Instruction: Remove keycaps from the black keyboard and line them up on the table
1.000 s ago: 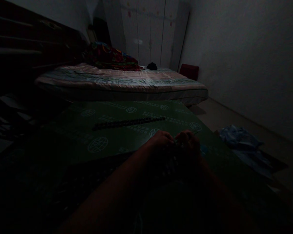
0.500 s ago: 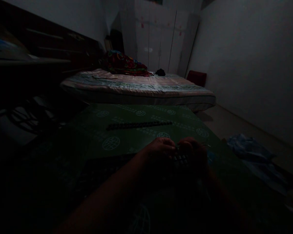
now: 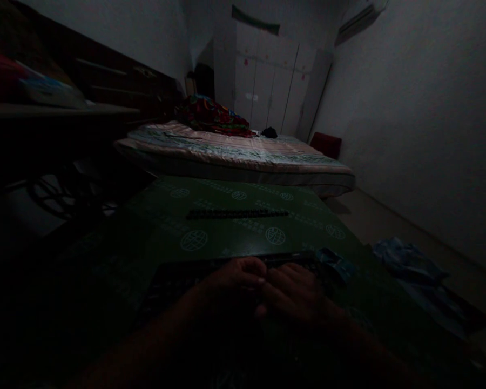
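Dimly, in a dark bedroom, you have your 2 bare hands close together over a black keyboard (image 3: 174,281) lying on a green patterned table cover (image 3: 243,246). The keyboard is near you, its long far edge running across in front of you; your hands and forearms hide much of its middle.

Your left hand (image 3: 237,273) is partly curled, with the thumb and index finger drawn in toward each other. Your right hand (image 3: 294,289) is beside it, palm down, fingers bent, its fingertips meeting or almost meeting the left's. Whether either of the 2 holds something small, I cannot tell in this light.

Beyond the keyboard, well apart from it, a dark strip of small blocks (image 3: 237,214), probably keycaps, lies across the cover. A crumpled blue item (image 3: 336,263) is at the keyboard's far right corner. Farther off is a bed (image 3: 243,156) with a striped sheet.

The step in hand looks like fine 2-handed fingertip work at the keyboard. As a judgement, the next move calls for a small, steady finger action and a clearer sight of the keys.
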A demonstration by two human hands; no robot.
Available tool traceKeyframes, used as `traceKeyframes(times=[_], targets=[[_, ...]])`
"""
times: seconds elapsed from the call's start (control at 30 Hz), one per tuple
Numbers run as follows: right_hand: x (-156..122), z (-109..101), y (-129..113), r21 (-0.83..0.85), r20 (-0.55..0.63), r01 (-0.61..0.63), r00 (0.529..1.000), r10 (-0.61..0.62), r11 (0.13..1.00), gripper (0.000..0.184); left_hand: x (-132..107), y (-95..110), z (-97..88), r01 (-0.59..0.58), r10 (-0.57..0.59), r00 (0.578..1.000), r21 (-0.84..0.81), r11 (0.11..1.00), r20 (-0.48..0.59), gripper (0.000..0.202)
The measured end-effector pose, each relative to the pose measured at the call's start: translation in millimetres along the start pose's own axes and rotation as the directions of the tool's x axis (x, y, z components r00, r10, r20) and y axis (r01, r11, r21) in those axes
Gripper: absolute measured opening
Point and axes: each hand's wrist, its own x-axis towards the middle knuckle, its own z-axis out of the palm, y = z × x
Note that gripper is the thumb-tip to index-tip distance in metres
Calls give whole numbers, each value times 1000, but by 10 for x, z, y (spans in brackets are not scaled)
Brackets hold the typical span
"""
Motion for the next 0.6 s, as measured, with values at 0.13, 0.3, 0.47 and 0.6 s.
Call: traceKeyframes(times=[0.13, 0.3, 0.47, 0.6], targets=[[105, -32, -174, -45, 69, 49, 997, -45, 998, 18, -202, -42, -28, -40, 41, 999, -71, 997, 10, 27], [219, -34, -300, -90, 116, 77, 991, -66, 993, 15, -240, -166, -168, -78, 83, 996, -151, 986, 26, 24], [327, 23, -403, -94, 128, 113, 987, -100, 989, 17, -245, -286, -308, -76, 87, 995, -192, 978, 48, 17], [448, 52, -473, -89, 148, 113, 984, -99, 990, 16, -312, -285, -358, -141, 142, 990, -217, 966, -13, 17]])
